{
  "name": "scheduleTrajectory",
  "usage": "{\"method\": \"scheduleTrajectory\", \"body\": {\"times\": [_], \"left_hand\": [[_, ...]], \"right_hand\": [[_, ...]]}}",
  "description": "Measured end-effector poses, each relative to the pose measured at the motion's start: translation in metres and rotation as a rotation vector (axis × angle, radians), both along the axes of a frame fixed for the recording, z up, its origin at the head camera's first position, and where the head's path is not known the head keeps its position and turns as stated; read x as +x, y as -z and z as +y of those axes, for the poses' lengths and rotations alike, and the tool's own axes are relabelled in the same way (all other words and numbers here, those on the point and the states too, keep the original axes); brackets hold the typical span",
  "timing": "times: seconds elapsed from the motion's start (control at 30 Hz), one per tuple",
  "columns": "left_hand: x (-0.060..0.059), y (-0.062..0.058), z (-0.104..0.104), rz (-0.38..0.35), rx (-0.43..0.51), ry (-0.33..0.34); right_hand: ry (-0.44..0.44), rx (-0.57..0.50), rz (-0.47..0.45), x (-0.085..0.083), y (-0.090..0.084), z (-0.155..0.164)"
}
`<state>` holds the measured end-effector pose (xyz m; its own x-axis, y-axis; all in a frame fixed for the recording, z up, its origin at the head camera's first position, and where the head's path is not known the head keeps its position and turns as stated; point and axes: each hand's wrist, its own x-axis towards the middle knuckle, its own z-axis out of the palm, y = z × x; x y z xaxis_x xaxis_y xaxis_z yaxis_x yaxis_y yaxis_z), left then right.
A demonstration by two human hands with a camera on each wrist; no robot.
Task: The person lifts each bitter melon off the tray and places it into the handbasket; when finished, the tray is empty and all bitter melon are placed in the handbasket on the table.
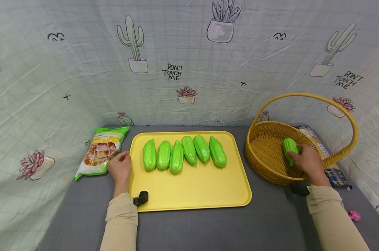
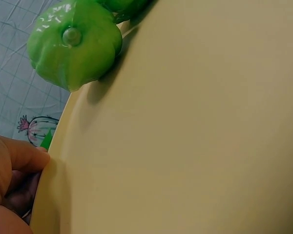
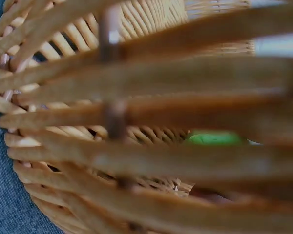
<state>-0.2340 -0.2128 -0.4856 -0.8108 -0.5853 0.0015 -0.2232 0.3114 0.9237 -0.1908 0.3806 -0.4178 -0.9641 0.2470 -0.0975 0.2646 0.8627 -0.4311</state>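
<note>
On grey felt, our right hand (image 1: 307, 162) grips a glossy green plastic gourd (image 1: 289, 148) inside the woven wicker basket (image 1: 265, 158); our left hand (image 1: 120, 169) clasps the yellow plastic tray (image 1: 205, 188); lifting clear of the rim likely follows.

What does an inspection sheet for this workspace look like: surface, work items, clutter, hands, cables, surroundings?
Surface: grey cloth tabletop, with a yellow tray in the middle.
Work items: six green gourds in a row on the tray; a seventh gourd inside the wicker basket to the right of the tray.
Clutter: green snack bag left of the tray; a printed packet behind the basket; a small pink object at far right.
Hands: left hand holds the tray's left edge; right hand grips the gourd in the basket.
Cables: nothing seen.
Surroundings: cactus-print backdrop encloses the table.
</note>
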Motion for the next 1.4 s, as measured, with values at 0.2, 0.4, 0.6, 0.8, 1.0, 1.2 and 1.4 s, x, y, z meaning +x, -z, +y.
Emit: {"method": "scheduleTrajectory", "body": {"times": [0.2, 0.4, 0.6, 0.8, 1.0, 1.2, 1.4], "left_hand": [[0.0008, -0.0003, -0.0003, -0.002, -0.001, 0.001], [0.0004, 0.0, 0.0002, 0.001, -0.003, 0.002], [0.0017, -0.0003, 0.0013, 0.019, -0.002, 0.002], [0.0019, 0.0017, 0.0008, 0.038, -0.005, 0.003], [0.0016, 0.0017, 0.0002, 0.026, -0.001, -0.002], [0.0016, 0.0017, -0.0001, 0.022, 0.001, -0.009], [0.0007, 0.002, -0.0002, 0.026, 0.006, 0.001]], "right_hand": [[0.031, 0.016, -0.005, -0.0027, 0.0015, 0.0015], [0.038, 0.021, -0.029, -0.0026, 0.0034, 0.0022], [0.041, 0.02, -0.036, -0.0014, 0.0028, 0.0026], [0.035, 0.009, -0.051, -0.0011, 0.0023, 0.0025], [0.032, 0.021, -0.048, -0.0014, 0.0021, 0.0007], [0.02, 0.029, -0.009, -0.0004, 0.0031, -0.0008], [0.024, 0.051, -0.011, 0.0006, 0.0039, -0.001]]}}
